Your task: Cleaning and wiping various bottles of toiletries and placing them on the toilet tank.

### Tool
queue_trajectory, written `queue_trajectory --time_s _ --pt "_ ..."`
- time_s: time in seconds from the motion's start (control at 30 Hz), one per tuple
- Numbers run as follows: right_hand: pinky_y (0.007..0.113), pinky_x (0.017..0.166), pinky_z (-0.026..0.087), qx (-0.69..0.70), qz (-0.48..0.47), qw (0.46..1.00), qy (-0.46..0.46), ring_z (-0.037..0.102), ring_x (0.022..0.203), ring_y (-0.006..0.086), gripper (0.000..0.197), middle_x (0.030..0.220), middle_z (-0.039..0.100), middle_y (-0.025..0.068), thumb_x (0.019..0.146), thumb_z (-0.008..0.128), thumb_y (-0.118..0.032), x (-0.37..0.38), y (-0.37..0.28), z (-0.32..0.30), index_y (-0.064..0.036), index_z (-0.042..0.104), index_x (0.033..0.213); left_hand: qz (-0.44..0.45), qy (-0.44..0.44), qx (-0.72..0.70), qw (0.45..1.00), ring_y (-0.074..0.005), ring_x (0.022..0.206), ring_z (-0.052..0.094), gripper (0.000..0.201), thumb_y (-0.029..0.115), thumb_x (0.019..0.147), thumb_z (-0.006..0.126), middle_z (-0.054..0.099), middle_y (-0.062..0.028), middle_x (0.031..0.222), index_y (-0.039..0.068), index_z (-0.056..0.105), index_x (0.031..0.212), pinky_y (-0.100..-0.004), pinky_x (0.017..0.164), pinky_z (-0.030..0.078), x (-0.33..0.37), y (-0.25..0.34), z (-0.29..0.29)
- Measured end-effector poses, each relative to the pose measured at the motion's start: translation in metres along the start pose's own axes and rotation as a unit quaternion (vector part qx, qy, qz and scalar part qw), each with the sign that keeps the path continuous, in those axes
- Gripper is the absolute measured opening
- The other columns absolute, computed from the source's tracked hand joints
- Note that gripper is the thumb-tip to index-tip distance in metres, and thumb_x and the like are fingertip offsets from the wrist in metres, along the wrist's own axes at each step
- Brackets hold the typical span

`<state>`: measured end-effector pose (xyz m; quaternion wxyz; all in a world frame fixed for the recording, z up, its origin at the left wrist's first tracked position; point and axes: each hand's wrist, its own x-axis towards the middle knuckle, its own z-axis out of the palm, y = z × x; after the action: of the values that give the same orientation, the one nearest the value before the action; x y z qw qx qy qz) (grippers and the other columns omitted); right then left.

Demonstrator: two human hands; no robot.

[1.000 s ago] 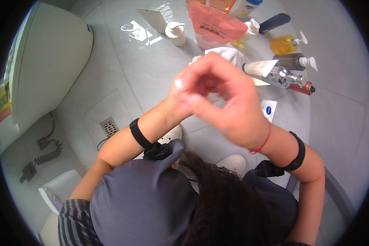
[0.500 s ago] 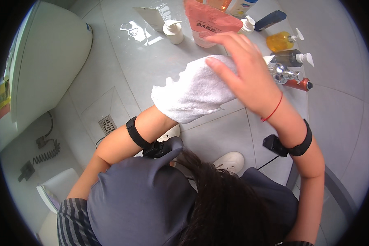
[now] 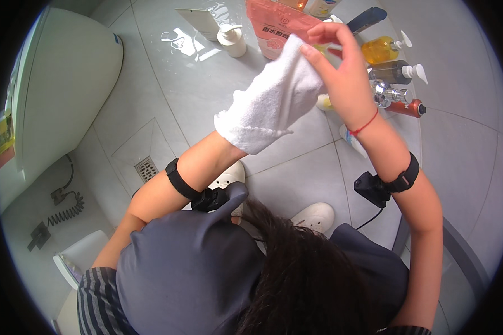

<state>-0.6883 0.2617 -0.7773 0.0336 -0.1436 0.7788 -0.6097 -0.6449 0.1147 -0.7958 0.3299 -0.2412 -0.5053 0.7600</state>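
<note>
A white cloth mitt [image 3: 271, 100] is pulled over my left hand, covering it down to the wrist [image 3: 230, 146]; the fingers inside are hidden. My right hand [image 3: 342, 78] pinches the mitt's tip between thumb and fingers and holds it stretched upward to the right. Behind the mitt stands a pink pouch [image 3: 267, 27]. To the pouch's left are a white pump bottle [image 3: 233, 43] and a pale squeeze tube [image 3: 202, 23]. Below my right wrist, a white bottle [image 3: 352, 140] shows in part.
To the right lie an amber pump bottle [image 3: 379, 51], a dark pump bottle [image 3: 390, 72], a silver-capped clear bottle [image 3: 394, 96], a red can [image 3: 406, 108] and a dark blue container [image 3: 366, 20]. A floor drain [image 3: 146, 168] and a large white rounded fixture [image 3: 75, 78] are at left.
My right hand has moved up and now pinches the mitt's tip, drawing it into a point. The mitt has risen slightly, and the white bottle below my right wrist has come into view.
</note>
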Motion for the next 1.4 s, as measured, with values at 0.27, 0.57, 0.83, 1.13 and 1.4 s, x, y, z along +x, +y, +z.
queue_trajectory --time_s 0.27,0.57,0.83,1.13,1.4 --pt "0.038 0.081 0.034 -0.284 -0.26 0.916 -0.113 0.049 0.092 0.0246 0.023 0.096 0.054 0.0053 0.07 0.073 -0.02 -0.045 -0.033 0.018 -0.0093 0.057 0.083 -0.254 -0.003 -0.963 0.089 -0.0277 0.11 0.052 0.041 0.014 0.079 0.057 0.053 -0.0103 0.121 0.005 0.052 0.118 -0.0358 0.098 0.04 -0.027 0.012 0.005" --pt "0.039 0.082 0.037 -0.13 -0.296 0.861 -0.392 0.051 0.087 0.0211 0.018 0.085 0.052 0.0018 0.073 0.066 -0.022 -0.075 -0.048 0.048 -0.011 0.057 0.084 -0.217 -0.047 -0.921 0.319 -0.0319 0.122 0.045 0.053 0.026 0.083 0.059 0.049 -0.0146 0.131 0.005 0.048 0.13 -0.0378 0.104 0.035 -0.023 0.028 0.012" --pt "0.033 0.083 0.046 -0.549 -0.357 0.753 0.063 0.058 0.096 0.0205 0.025 0.102 0.059 0.0131 0.086 0.061 -0.012 0.044 -0.02 0.017 0.0043 0.056 0.105 -0.283 0.0 -0.898 0.337 -0.0286 0.115 0.051 0.05 0.014 0.08 0.06 0.053 -0.0132 0.126 0.003 0.049 0.128 -0.0354 0.096 0.043 -0.043 0.041 0.02" --pt "0.035 0.064 0.045 -0.2 -0.009 0.976 -0.09 0.058 0.069 0.0255 0.014 0.07 0.055 0.0103 0.077 0.061 -0.01 0.036 0.036 0.005 -0.0019 0.054 0.086 -0.317 -0.095 -0.939 -0.094 -0.0234 0.121 0.049 0.045 0.018 0.086 0.054 0.05 -0.0109 0.13 0.004 0.047 0.128 -0.0302 0.097 0.043 -0.065 0.056 0.014" --pt "0.028 0.04 0.038 0.127 0.048 0.985 -0.108 0.05 0.047 0.0103 0.011 0.067 0.051 0.0072 0.083 0.059 -0.008 -0.028 -0.063 0.036 -0.002 0.049 0.082 -0.01 -0.209 -0.764 0.611 -0.0244 0.077 0.06 0.017 0.013 0.07 0.057 0.06 -0.0075 0.081 0.004 0.057 0.084 -0.0355 0.062 0.048 -0.024 0.003 0.016"
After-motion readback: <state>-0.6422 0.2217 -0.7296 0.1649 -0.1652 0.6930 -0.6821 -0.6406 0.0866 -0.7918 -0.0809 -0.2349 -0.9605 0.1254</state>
